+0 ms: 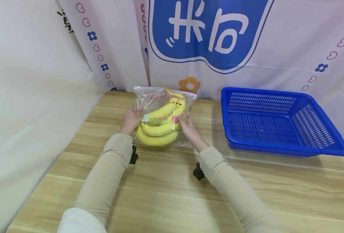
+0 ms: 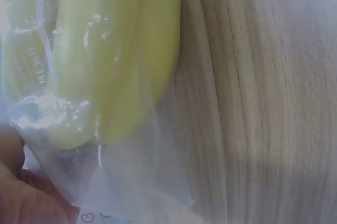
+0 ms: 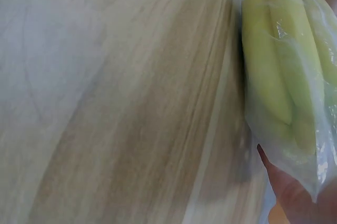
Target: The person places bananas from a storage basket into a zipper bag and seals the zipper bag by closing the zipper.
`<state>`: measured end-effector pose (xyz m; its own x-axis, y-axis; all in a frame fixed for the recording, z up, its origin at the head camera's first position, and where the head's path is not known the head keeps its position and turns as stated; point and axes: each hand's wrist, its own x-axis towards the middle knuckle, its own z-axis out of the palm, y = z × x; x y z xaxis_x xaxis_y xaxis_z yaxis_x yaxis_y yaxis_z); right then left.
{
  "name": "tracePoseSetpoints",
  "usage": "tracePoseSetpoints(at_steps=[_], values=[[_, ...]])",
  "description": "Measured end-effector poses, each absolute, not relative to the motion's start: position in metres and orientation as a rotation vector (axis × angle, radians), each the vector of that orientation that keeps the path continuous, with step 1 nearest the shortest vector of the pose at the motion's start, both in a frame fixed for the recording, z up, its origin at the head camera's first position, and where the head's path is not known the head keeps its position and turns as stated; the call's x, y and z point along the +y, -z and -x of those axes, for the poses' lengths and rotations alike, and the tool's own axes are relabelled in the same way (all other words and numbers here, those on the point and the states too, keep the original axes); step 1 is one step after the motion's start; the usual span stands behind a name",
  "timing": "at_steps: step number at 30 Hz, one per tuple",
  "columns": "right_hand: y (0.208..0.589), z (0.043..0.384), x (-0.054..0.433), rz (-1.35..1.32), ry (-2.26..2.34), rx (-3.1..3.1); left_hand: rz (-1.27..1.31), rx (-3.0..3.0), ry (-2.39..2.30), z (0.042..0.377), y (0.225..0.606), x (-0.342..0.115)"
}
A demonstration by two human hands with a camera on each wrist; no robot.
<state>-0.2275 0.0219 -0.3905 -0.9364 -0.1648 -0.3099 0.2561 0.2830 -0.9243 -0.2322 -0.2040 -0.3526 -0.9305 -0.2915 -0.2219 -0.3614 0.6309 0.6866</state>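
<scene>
A clear zip bag (image 1: 144, 96) with pink print holds several yellow bananas (image 1: 160, 130) near the back of the wooden table. My left hand (image 1: 130, 121) grips the bag's left side, its thumb over the plastic. On the opposite side, my right hand (image 1: 190, 131) pinches the bag's edge, thumb on the front. The zip edge points toward the back curtain. In the left wrist view the bananas (image 2: 116, 50) press against the plastic, with the hand (image 2: 29, 195) at the lower left corner. The right wrist view shows fingers (image 3: 287, 190) at the bag's lower end.
A blue plastic basket (image 1: 274, 150) with perforated walls stands to the right of the bag on the table (image 1: 166, 194). Behind the table hangs a white curtain (image 1: 119, 58) with a blue printed sign. A pale cloth (image 1: 29, 97) borders the left side.
</scene>
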Motion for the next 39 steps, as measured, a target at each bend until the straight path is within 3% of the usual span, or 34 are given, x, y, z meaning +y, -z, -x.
tracePoseSetpoints(at_steps=[30, 39], values=[[0.389, 0.231, 0.027, -0.077, 1.664, 2.192, 0.513, 2.722, -1.152, 0.235, 0.352, -0.199], [0.372, 0.232, 0.032, -0.078, 1.505, 2.454, 0.507, 2.757, -1.116, 0.231, 0.340, -0.197]])
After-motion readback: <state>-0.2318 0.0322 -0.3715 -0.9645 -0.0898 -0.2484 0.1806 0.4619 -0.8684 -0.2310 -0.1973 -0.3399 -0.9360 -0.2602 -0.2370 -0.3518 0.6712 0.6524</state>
